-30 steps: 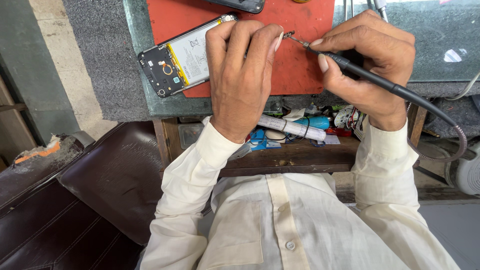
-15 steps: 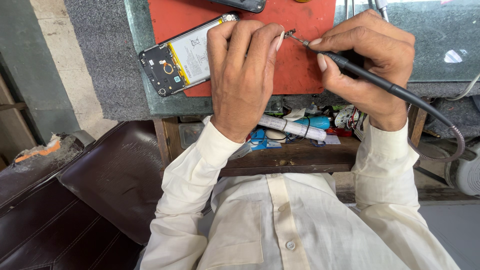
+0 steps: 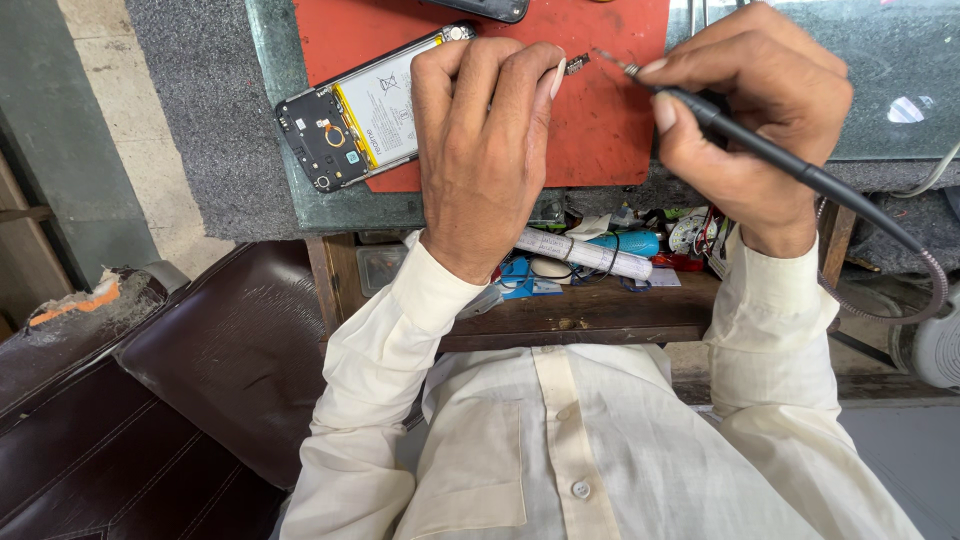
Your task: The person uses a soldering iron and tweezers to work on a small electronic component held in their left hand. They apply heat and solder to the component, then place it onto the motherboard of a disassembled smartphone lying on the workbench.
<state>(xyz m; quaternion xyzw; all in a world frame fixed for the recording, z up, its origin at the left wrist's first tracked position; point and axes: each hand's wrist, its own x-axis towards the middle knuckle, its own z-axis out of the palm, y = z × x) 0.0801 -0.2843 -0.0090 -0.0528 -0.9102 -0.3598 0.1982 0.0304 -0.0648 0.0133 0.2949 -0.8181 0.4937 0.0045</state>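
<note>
Head view, starting from what is closest: we see our own cream shirt (image 3: pixel 590 440) and both sleeves, and a dark brown leather seat (image 3: pixel 200 390) on the left side. A little further there is an open wooden shelf (image 3: pixel 590 310) under the bench, full of small items: a white tube (image 3: pixel 585 255), a blue object, some wires.

Above the shelf is the glass-topped bench (image 3: pixel 330 205) with a red work mat (image 3: pixel 600 130) on it. Our left hand (image 3: pixel 485 150) rests over the lower edge of the mat. Its fingers are curled together, and the fingertips pinch a small dark component (image 3: pixel 576 65), holding it just above the mat. Our right hand (image 3: pixel 750 120) closes around a black soldering iron (image 3: pixel 740 135) like around a pen, thumb and forefinger pressed on the shaft. The metal tip points left and stands near the component, but not touching it. The cable goes away to the right.

To the left of the left hand lies an opened phone (image 3: pixel 365 110), back cover removed, the battery visible, half on the mat and half on the glass. One more dark device (image 3: pixel 480 8) is at the top edge.

In our judgement, good work here needs both wrists supported on the bench, the component held by its edge away from the hot tip, and only a short, light contact.
</note>
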